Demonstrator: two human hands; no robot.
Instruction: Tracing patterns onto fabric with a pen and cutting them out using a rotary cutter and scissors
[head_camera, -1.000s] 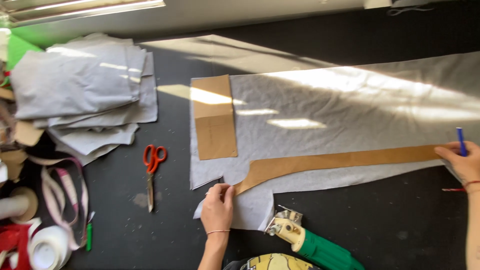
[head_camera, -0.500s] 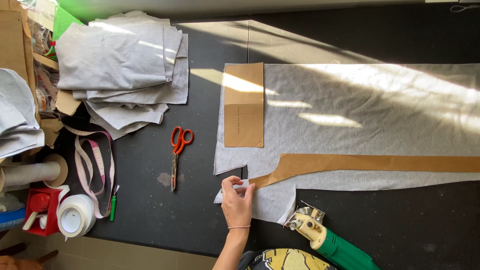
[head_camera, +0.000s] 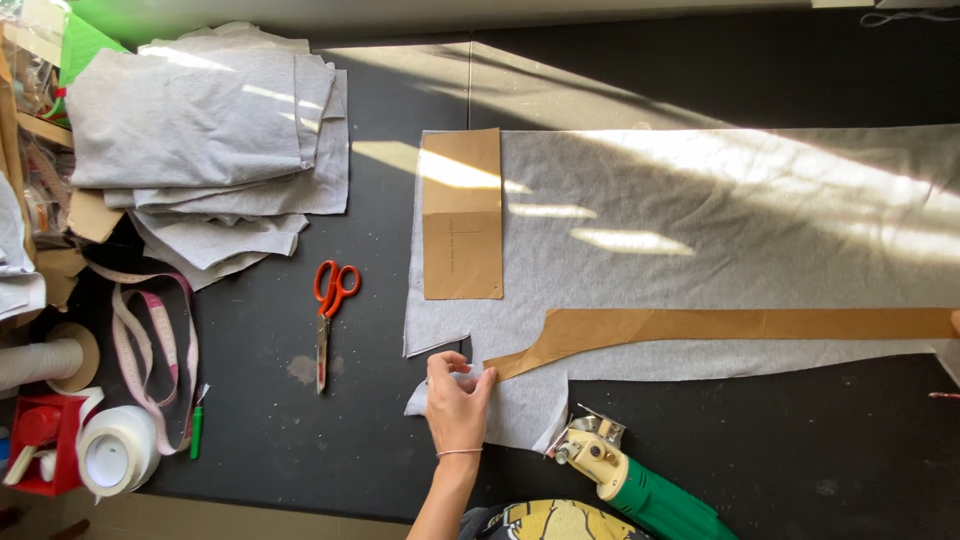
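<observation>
My left hand (head_camera: 456, 402) rests on the near left corner of a long grey fabric sheet (head_camera: 720, 230) spread on a black table, and its fingers pinch a fold of the cloth there. A long narrow brown paper pattern (head_camera: 720, 325) lies along the fabric's near edge, its wide end just right of my fingers. A rectangular brown paper pattern (head_camera: 462, 213) lies on the fabric's left end. My right hand is out of the frame except for a sliver at the right edge.
A green electric rotary cutter (head_camera: 640, 482) lies by the near table edge. Orange-handled scissors (head_camera: 328, 312) lie left of the fabric. A stack of cut grey pieces (head_camera: 205, 130) sits far left, with a measuring tape (head_camera: 150, 335), tape roll (head_camera: 112, 455) and thread cone (head_camera: 45, 360).
The view has swung left and my right hand with the blue pen has left the frame. My left hand has stayed at the fabric corner, now pinching the cloth.
</observation>
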